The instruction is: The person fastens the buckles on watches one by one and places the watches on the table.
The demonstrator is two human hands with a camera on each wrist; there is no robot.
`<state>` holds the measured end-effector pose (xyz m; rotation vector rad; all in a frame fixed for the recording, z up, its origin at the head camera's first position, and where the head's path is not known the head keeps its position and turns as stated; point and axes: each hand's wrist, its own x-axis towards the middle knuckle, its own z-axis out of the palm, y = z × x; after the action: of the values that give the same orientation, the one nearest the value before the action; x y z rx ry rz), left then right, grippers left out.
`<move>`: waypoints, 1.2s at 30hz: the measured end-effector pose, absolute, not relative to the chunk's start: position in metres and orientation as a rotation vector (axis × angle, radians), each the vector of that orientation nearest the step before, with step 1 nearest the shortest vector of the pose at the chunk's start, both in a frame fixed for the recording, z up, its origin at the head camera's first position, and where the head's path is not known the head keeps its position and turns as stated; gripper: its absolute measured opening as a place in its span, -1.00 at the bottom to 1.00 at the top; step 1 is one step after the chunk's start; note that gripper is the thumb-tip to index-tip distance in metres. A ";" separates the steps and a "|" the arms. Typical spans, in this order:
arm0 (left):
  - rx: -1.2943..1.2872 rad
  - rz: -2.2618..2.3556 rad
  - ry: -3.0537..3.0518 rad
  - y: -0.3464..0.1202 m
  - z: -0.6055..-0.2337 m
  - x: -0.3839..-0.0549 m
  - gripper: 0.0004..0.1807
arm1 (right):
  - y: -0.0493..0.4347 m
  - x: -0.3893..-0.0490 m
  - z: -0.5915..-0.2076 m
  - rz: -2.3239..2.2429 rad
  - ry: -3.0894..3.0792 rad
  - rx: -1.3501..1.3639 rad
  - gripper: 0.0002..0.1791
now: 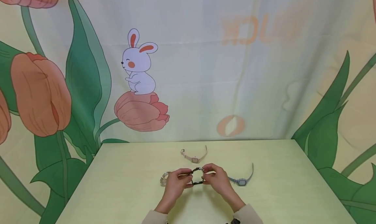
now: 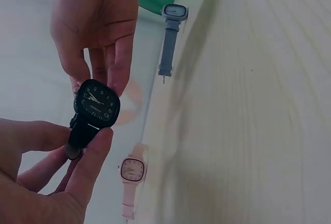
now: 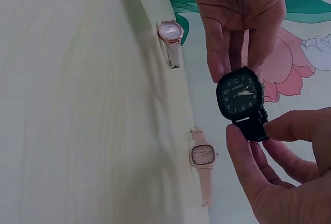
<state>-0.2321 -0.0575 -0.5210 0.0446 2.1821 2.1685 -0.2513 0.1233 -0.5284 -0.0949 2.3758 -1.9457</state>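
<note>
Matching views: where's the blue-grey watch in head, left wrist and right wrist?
Head: the blue-grey watch is low, right of centre, just right of the right hand.
Left wrist: near the top, slightly right of centre, dial uppermost and strap below it.
Right wrist: not in the picture.
Shared landmark: the black watch, held by both hands, shows in all three.

I see a beige cloth left sleeve [image 1: 154, 217], a matching right sleeve [image 1: 249, 215], a small black object [image 1: 235, 221] beside its cuff.
</note>
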 end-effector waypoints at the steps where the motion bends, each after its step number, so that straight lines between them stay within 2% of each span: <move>1: 0.041 2.167 2.183 -0.057 -0.523 -0.233 -0.68 | 0.123 -0.253 -0.530 -1.945 2.372 -0.083 -0.75; 16: -0.046 2.121 2.238 -0.058 -0.553 -0.253 -0.71 | 0.115 -0.263 -0.550 -1.926 2.361 0.024 -0.69; 28: -0.107 2.083 2.242 -0.055 -0.560 -0.253 -0.72 | 0.114 -0.267 -0.563 -1.885 2.429 0.050 -0.66; 36: -0.059 2.065 2.287 -0.055 -0.553 -0.250 -0.74 | 0.117 -0.269 -0.568 -1.733 2.604 0.005 -0.63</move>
<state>-0.2501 -0.0545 -0.5533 -0.0586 2.2866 2.0650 -0.2686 0.1166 -0.5684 0.0052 2.6044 -1.7328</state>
